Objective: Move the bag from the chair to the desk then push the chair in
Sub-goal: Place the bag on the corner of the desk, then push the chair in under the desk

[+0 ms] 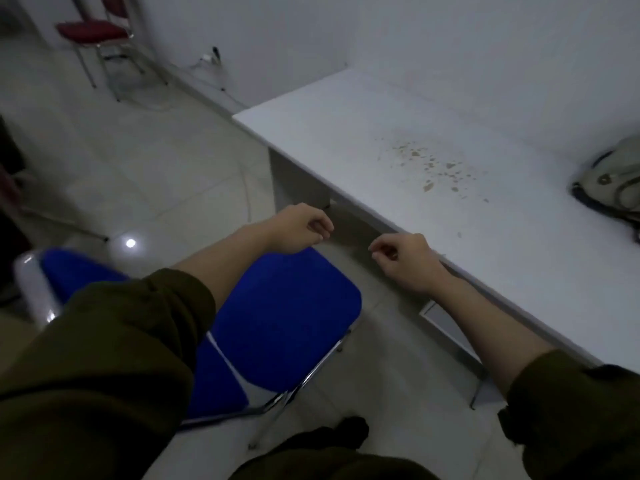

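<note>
A pale grey-green bag (616, 181) with dark straps lies on the white desk (363, 133) at the far right edge of the view, partly cut off. The blue padded chair (287, 306) with a chrome frame stands on the floor beside the desk's near edge, its seat bare. My left hand (301, 228) hovers above the seat's far end, fingers loosely curled, holding nothing. My right hand (403, 258) hangs at the desk's front edge, fingers also curled and empty. Olive sleeves cover both forearms.
Brownish specks (429, 164) stain the desk top. A red chair (93, 39) stands by the far wall, with a plug and cable (211, 58) on the floor near it. Pale floor tiles (156, 168) spread to the left. My dark shoe (349, 431) shows below the chair.
</note>
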`<state>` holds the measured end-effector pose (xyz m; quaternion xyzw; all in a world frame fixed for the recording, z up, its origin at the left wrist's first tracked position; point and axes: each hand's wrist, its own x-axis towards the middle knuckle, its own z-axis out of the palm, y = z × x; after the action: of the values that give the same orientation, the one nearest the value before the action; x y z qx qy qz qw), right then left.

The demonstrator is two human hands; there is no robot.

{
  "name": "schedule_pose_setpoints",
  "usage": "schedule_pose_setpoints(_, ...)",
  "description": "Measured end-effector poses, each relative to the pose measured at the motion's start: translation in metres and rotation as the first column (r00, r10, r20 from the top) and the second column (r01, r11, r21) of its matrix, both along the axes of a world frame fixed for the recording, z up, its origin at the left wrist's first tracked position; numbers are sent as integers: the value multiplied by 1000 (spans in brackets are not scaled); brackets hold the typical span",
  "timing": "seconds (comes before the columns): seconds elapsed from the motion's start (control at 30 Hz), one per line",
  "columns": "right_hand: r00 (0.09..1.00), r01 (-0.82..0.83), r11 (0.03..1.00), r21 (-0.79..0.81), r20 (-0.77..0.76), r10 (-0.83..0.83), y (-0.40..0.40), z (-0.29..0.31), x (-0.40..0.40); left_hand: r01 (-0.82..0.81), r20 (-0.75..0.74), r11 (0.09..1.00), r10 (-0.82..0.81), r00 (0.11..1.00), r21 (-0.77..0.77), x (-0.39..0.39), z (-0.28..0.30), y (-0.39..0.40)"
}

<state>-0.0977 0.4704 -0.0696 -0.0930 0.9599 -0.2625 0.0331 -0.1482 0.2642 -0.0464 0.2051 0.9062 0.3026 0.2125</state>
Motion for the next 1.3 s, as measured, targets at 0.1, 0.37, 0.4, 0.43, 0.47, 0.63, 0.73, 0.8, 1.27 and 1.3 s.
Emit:
schedule_pose_setpoints(0.1, 997, -73, 997, -15, 4, 73, -43, -6, 18, -80, 6, 997, 80, 997, -6, 33, -1, -48)
schedule_pose_setpoints(0.37, 977, -209, 974, -87, -54, 205, -151, -24, 76, -216, 5, 976, 216, 976, 37, 121, 4, -143)
schedule_pose_setpoints(0.4, 973, -230, 968, -101, -49, 226, -164, -25, 83, -218, 2, 975, 218, 976, 39, 131, 5, -153)
schedule_pose_setpoints(0.43, 968, -250, 962, -114, -42, 247, -176, -26, 88, -215, -10, 976, 215, 976, 33, 139, 6, -161)
schedule_pose_setpoints(0.47, 963, -270, 954, -130, -37, 268, -187, -25, 92, -215, -31, 976, 215, 976, 28, 144, 6, -170)
schedule_pose_setpoints(0.63, 941, -333, 925, -185, 0, 339, -231, -26, 108, -300, -148, 952, 306, 941, 57, 158, 3, -216)
schedule_pose_setpoints(0.73, 929, -356, 910, -213, 25, 370, -254, -26, 111, -304, -212, 951, 307, 928, 49, 154, 0, -234)
schedule_pose_setpoints(0.8, 936, -331, 908, -256, 32, 350, -271, -21, 110, -294, -246, 955, 296, 923, 46, 146, -1, -245)
schedule_pose_setpoints(1.27, 942, 65, 995, -72, 334, -37, -351, -1, 104, 270, -250, 956, -290, 924, -114, 46, -16, -318)
schedule_pose_setpoints(1.3, 941, 100, 993, -54, 330, -77, -355, -1, 107, 312, -256, 940, -338, 906, -137, 41, -16, -323)
